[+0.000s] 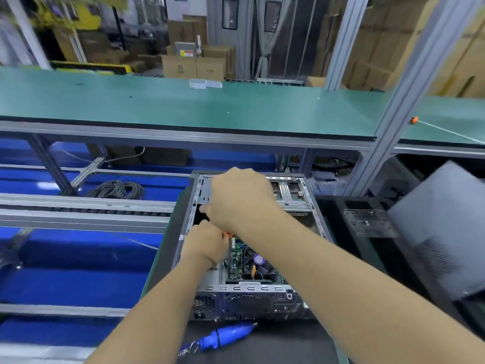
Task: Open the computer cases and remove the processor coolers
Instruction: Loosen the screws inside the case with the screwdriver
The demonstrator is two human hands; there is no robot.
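Computer case (252, 292), side panel off, lying flat on the desk (301, 342) with its long axis running away from the person; rear ports face the near edge.

Processor cooler (258, 264): black fan with a purple hub label, seated on the green board in the near half of the case, partly hidden under the right forearm.

Left hand (207, 245): inside the case, just left of the cooler and just beyond it, fingers curled round something small with an orange part; what it is cannot be told.

Right hand (240, 199): farther in, over the drive-bay end, fingers bent down round a dark object at the case's left wall; the grip itself is hidden.

Relation that matters: the cooler lies nearer the person than either hand, so both must draw back toward the body to reach it. The left hand is the closer one.

Blue screwdriver (228, 334): on the desk in front of the case, untouched.

Removed grey panel (441, 227): at right.
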